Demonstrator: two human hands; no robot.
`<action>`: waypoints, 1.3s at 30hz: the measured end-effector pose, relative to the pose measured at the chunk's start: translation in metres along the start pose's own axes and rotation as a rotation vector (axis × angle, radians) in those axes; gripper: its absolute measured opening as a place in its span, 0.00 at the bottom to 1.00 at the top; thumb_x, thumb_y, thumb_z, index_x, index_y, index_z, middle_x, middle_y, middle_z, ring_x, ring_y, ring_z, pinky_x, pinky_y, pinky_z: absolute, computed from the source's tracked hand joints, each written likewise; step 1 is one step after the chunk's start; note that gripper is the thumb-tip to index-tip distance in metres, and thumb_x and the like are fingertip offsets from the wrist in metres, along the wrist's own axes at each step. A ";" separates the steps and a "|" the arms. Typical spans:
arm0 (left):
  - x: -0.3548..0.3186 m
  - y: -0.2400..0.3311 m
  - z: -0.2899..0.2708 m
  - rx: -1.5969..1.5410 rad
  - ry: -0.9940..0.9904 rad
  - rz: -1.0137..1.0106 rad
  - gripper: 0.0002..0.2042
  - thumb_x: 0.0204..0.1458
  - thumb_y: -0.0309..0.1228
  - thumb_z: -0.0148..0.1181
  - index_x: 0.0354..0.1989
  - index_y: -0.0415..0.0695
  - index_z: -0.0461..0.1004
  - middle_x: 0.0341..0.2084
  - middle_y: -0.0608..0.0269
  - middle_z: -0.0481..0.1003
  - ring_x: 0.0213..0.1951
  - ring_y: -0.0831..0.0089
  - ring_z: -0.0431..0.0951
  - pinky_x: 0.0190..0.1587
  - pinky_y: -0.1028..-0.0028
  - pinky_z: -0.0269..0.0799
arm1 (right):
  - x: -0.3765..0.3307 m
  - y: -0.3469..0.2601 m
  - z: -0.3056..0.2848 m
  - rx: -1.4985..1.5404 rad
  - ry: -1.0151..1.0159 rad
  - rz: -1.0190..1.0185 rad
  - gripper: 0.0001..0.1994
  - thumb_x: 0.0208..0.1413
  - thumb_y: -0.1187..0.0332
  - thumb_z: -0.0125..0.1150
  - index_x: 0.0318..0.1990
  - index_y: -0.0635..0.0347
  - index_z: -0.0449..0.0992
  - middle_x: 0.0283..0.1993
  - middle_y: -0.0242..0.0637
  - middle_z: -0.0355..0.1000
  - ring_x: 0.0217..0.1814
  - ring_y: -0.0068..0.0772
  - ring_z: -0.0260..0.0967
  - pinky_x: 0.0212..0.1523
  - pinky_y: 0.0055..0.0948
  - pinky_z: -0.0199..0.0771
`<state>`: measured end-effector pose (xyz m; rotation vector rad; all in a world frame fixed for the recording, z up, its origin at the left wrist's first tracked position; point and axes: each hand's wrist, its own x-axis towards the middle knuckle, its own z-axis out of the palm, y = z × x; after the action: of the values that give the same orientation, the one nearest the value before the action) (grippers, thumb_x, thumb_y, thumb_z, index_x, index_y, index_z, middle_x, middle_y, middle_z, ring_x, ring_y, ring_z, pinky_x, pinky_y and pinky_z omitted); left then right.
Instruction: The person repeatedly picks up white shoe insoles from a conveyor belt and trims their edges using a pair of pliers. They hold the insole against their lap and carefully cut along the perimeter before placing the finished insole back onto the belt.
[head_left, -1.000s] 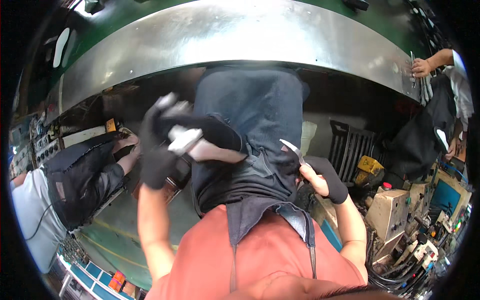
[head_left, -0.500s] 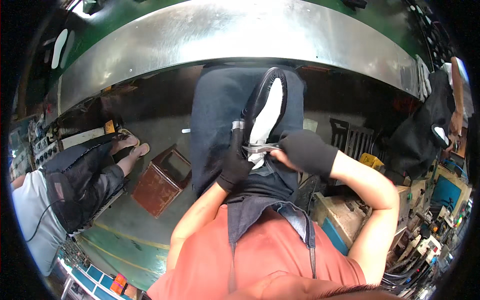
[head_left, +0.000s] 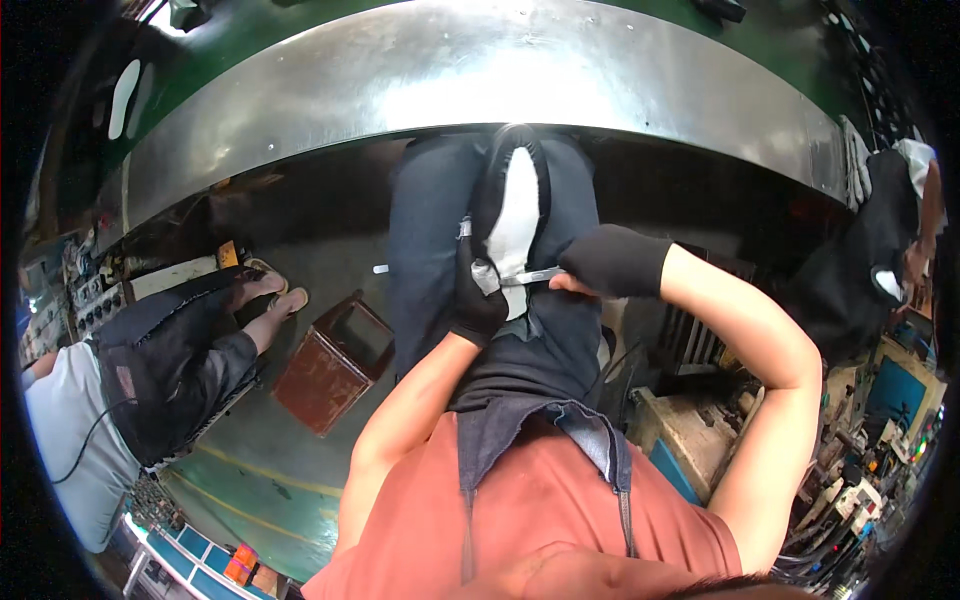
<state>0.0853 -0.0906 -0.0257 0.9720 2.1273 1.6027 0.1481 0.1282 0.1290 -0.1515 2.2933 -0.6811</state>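
A black shoe upper (head_left: 487, 190), its underside turned up, lies across my lap with the toe pointing at the bench. A white insole (head_left: 518, 205) covers its bottom. My left hand (head_left: 478, 305), in a black fingerless covering with silvery tape on fingertips, is closed around the shoe's left side near the heel. My right hand (head_left: 610, 268), also covered in black, grips metal pincers (head_left: 538, 276). Their jaws reach across the heel part of the insole, close to my left thumb. Blur hides what the jaws touch.
A shiny metal bench edge (head_left: 480, 75) curves across in front. On the left are a brown open box (head_left: 330, 365) and a seated person (head_left: 140, 380). At the right another person in dark clothes (head_left: 850, 270) sits by cluttered machinery (head_left: 850, 480). A white insole (head_left: 123, 98) lies far left.
The shoe has shifted left and turned more upright, its toe now at the bench edge. My left thumb has come over the heel area. My right hand has risen slightly, still holding the pincers.
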 end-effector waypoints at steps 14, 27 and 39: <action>0.063 0.035 -0.037 -1.187 -0.328 -0.978 0.36 0.60 0.61 0.32 0.54 0.39 0.71 0.44 0.59 0.77 0.42 0.71 0.77 0.48 0.73 0.72 | -0.010 -0.001 0.072 1.018 0.194 0.258 0.22 0.66 0.52 0.45 0.42 0.64 0.76 0.35 0.32 0.74 0.37 0.28 0.71 0.41 0.31 0.71; 0.046 0.006 0.016 -1.030 -0.191 -0.651 0.29 0.60 0.50 0.43 0.60 0.37 0.60 0.52 0.57 0.70 0.50 0.67 0.72 0.54 0.69 0.66 | -0.025 -0.011 0.050 -0.278 0.876 0.076 0.14 0.55 0.58 0.59 0.26 0.60 0.74 0.37 0.40 0.69 0.42 0.40 0.66 0.40 0.37 0.69; -0.002 0.022 -0.001 -0.088 -0.016 -0.154 0.31 0.55 0.31 0.59 0.64 0.37 0.52 0.59 0.49 0.61 0.64 0.61 0.58 0.66 0.66 0.52 | -0.059 -0.001 0.041 0.334 0.368 0.148 0.20 0.61 0.54 0.49 0.31 0.64 0.75 0.32 0.50 0.72 0.36 0.55 0.71 0.37 0.44 0.70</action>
<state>0.0933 -0.0894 -0.0054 0.7715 2.0475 1.5930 0.2192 0.1278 0.1416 0.3230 2.4585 -1.0718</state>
